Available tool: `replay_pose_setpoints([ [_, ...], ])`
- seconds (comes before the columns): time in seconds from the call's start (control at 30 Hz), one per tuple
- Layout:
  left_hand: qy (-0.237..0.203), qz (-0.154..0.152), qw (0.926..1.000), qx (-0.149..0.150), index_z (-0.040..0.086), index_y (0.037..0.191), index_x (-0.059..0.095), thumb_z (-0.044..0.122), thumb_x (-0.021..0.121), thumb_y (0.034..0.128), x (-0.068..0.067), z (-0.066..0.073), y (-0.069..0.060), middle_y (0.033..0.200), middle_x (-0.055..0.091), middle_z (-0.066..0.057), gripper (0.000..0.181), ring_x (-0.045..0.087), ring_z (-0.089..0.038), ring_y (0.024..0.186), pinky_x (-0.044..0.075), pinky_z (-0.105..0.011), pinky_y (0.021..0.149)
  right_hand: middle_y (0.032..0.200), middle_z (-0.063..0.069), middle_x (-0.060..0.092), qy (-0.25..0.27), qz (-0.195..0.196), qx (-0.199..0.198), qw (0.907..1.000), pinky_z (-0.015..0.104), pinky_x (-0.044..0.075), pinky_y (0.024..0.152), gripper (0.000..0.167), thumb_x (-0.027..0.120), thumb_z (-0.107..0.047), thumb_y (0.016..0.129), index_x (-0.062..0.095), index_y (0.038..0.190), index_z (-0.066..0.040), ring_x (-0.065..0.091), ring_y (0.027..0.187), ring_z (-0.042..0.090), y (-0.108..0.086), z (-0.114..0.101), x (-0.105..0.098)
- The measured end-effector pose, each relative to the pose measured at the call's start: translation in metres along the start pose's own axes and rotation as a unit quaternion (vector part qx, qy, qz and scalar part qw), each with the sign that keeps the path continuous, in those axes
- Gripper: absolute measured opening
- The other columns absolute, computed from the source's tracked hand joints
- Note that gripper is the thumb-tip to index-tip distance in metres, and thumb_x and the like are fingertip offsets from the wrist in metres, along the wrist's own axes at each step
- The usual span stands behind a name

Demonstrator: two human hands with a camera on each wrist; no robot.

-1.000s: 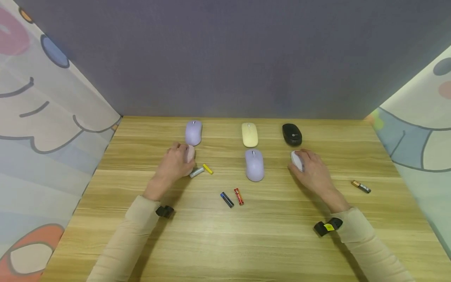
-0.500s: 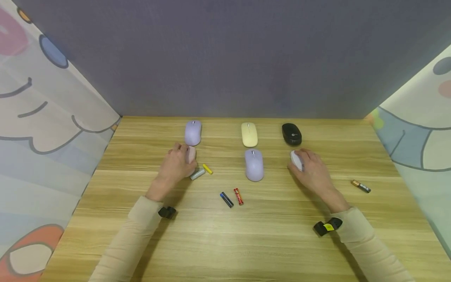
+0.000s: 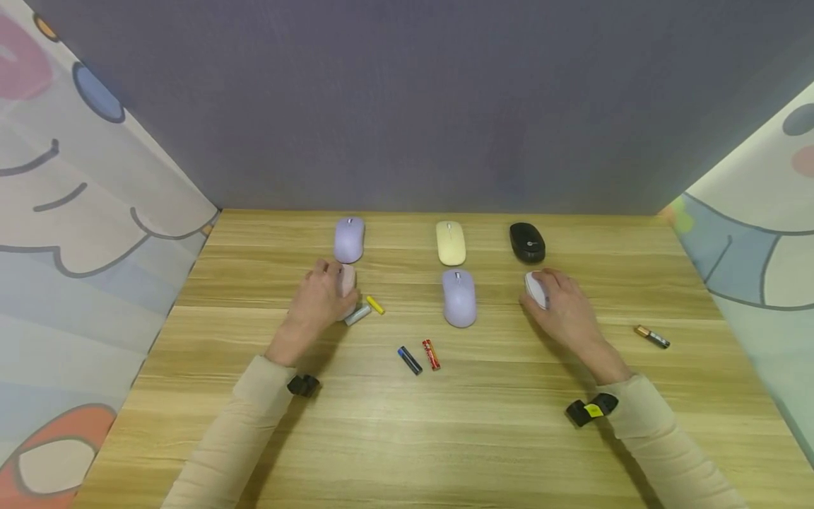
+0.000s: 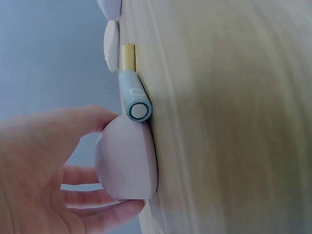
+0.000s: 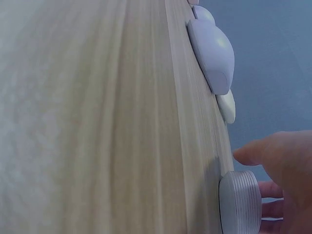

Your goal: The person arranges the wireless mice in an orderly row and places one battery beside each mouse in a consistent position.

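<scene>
My left hand grips a pale pink computer mouse on the table, the thumb on its near right side and fingers on the other. Against the mouse's near end, by the thumb, lies a grey battery, with a yellow battery just beyond. On the right, my right hand holds a white mouse, thumb at its left side and fingers over its right. Ridges show on this mouse's side in the right wrist view; the hand hides part of it.
Behind the hands stand a purple mouse, a yellow mouse and a black mouse. Another purple mouse sits mid-table. Nearer lie a dark blue battery and a red battery; a black-and-copper battery is far right.
My left hand and the pale pink mouse have shifted slightly right and nearer. The grey battery has shifted a little the same way. My right hand has stayed put on the white mouse.
</scene>
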State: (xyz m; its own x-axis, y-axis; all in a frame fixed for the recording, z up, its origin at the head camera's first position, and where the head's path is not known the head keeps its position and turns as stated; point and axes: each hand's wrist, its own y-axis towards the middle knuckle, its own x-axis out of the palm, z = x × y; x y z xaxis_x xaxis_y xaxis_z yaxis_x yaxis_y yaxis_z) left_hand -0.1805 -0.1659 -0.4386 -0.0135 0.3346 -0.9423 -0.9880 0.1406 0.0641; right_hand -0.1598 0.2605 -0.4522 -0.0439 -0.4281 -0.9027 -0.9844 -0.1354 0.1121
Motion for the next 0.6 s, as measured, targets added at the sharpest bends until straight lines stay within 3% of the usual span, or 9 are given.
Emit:
replay_pose_setpoints([
  [0.6, 0.012, 0.019, 0.9996, 0.015, -0.012, 0.13, 0.059, 0.035, 0.074, 0.0916, 0.0033, 0.0016, -0.0023, 0.119, 0.061, -0.032, 0.062, 0.066, -0.041, 0.088, 0.063, -0.05, 0.069, 0.142, 0.036, 0.051, -0.006, 0.016, -0.009, 0.9998, 0.065, 0.05, 0.088, 0.054, 0.067, -0.029, 0.099, 0.055, 0.137, 0.008, 0.052, 0.123, 0.055, -0.0006, 0.0005, 0.0018],
])
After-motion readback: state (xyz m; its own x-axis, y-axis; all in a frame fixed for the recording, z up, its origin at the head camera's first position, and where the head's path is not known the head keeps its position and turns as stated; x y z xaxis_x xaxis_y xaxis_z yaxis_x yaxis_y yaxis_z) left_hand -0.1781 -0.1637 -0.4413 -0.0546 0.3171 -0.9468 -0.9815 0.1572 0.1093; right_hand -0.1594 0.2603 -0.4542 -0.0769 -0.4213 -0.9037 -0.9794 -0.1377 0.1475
